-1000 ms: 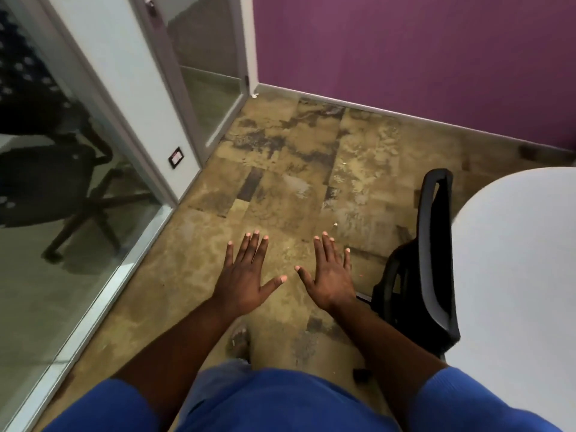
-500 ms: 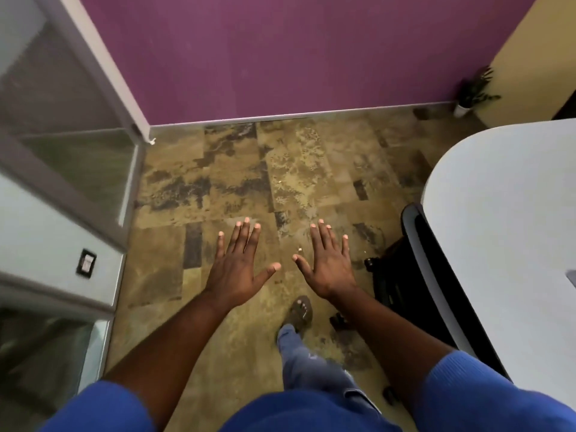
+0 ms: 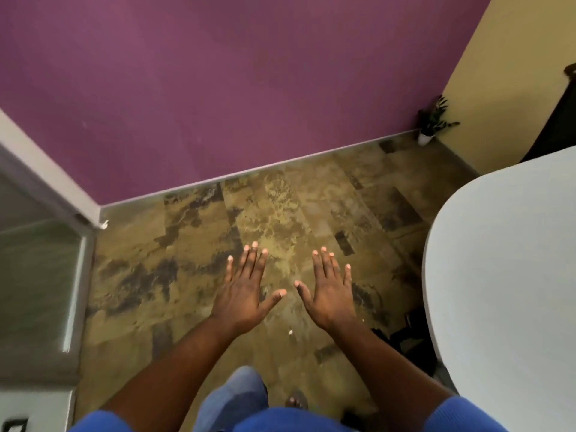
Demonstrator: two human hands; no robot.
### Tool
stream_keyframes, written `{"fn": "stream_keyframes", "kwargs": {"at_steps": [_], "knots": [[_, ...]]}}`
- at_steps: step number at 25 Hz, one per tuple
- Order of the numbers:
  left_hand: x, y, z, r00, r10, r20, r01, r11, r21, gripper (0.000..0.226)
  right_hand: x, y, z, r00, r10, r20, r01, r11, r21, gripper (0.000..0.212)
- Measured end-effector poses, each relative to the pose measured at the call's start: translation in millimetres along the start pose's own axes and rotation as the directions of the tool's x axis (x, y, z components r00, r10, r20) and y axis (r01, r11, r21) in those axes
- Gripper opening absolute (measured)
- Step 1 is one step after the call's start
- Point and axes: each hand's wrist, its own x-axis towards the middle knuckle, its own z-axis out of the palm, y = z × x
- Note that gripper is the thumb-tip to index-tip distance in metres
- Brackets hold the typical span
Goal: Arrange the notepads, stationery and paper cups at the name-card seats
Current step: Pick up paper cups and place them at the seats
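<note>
Both hands, left hand (image 3: 241, 299) and right hand (image 3: 330, 296), hang flat with fingers spread, holding nothing, over mottled brown floor tiles (image 3: 199, 275) beside a smooth, rounded white table (image 3: 505, 275).

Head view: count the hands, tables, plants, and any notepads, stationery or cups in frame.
Hands: 2 (left hand, right hand)
Table: 1
Plant: 1
Notepads, stationery, cups: 0
Total: 4

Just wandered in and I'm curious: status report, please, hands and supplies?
Left hand and right hand open, empty, held out over the floor. None of the supplies in view. White table close on the right.
</note>
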Motion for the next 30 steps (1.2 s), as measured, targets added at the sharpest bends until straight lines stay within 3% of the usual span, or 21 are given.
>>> {"fn": "stream_keyframes", "kwargs": {"at_steps": [8, 14, 20, 26, 30], "knots": [[252.6, -27.4, 24.9, 0.965, 0.256, 0.056, -0.253, 0.966, -0.058, 0.097, 191.8, 66.7, -9.6, 0.982, 0.167, -0.092, -0.172, 0.984, -0.046, 0.085], [457.5, 10.9, 19.6, 0.828, 0.547, 0.122, -0.550, 0.835, -0.014, 0.094, 308.3, 120.4, -53.1, 0.886, 0.405, -0.224, -0.414, 0.910, 0.011, 0.082], [618.7, 117.3, 46.5, 0.706, 0.701, 0.105, -0.696, 0.713, -0.084, 0.094, 390.3, 227.1, -99.0, 0.751, 0.542, -0.377, -0.566, 0.822, 0.056, 0.080], [761.3, 248.6, 84.9, 0.629, 0.772, 0.092, -0.764, 0.636, -0.113, 0.096, 482.0, 371.6, -149.3, 0.675, 0.584, -0.451, -0.606, 0.788, 0.112, 0.083], [854.1, 344.5, 80.5, 0.598, 0.802, 0.004, -0.791, 0.591, -0.161, 0.095, 539.6, 464.7, -212.0, 0.639, 0.585, -0.500, -0.623, 0.774, 0.110, 0.085]]}}
